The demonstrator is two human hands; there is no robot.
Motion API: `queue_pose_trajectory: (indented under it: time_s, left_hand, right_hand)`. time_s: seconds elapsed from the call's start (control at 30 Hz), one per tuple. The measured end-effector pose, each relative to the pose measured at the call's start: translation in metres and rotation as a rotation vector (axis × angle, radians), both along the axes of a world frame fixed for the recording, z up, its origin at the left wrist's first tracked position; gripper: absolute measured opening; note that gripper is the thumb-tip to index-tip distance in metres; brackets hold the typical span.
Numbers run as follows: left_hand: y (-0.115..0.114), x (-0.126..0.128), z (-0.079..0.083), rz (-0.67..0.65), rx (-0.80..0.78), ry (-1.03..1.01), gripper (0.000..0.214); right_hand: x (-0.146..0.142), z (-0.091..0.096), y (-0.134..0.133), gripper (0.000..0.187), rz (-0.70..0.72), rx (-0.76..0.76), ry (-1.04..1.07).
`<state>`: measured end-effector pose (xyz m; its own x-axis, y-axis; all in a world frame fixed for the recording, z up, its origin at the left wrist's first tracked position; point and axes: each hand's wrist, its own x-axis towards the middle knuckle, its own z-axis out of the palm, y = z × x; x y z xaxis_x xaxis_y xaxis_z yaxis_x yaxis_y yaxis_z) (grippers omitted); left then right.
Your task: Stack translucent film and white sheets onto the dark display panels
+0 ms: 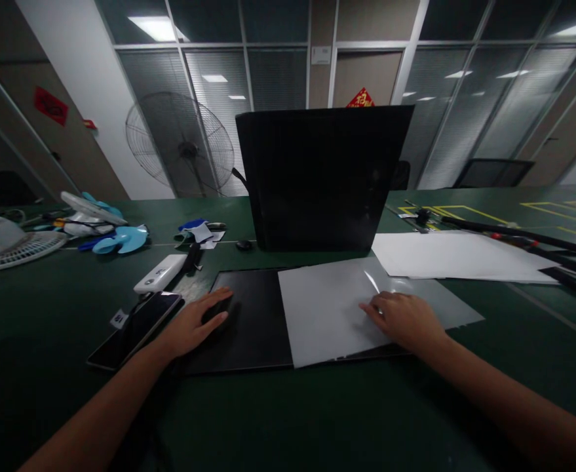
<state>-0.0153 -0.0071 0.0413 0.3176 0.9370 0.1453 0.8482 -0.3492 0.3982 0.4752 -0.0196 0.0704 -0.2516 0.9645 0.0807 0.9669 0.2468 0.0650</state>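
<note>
A flat black panel (pixel 248 328) lies on the green table in front of me. A translucent white film sheet (pixel 327 308) partly covers its right half. My left hand (pixel 194 324) rests on the panel's left edge, fingers curled around a small dark object I cannot make out. My right hand (pixel 403 318) presses on the film sheet with fingers bent, fingertips on the sheet near its middle right.
A tall black upright stack of panels (pixel 322 177) stands behind. White sheets (pixel 455 255) lie at right, with black rods (pixel 538 239) beyond. A phone (pixel 137 328) and white power bank (pixel 160 274) lie at left, with fan parts (pixel 17 246) and blue blades (pixel 123 240).
</note>
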Motion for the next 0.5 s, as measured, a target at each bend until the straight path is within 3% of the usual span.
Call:
queue_pose_trajectory:
  time_s: [0.13, 0.27, 0.37, 0.5]
  left_hand:
    - [-0.002, 0.001, 0.003, 0.002, 0.004, -0.005, 0.077]
    - [-0.002, 0.002, 0.004, 0.026, -0.027, 0.019, 0.079]
    - [-0.002, 0.003, 0.003, 0.025, -0.077, 0.071, 0.082]
    - [0.000, 0.002, 0.001, -0.004, -0.101, 0.137, 0.087]
  right_hand:
    - [-0.025, -0.001, -0.017, 0.058, 0.160, -0.037, 0.089]
    - [-0.045, 0.000, -0.035, 0.074, 0.315, -0.198, 0.185]
    - [-0.046, 0.001, -0.043, 0.080, 0.414, -0.323, 0.290]
    - [-0.036, 0.002, -0.042, 0.071, 0.549, -0.391, 0.433]
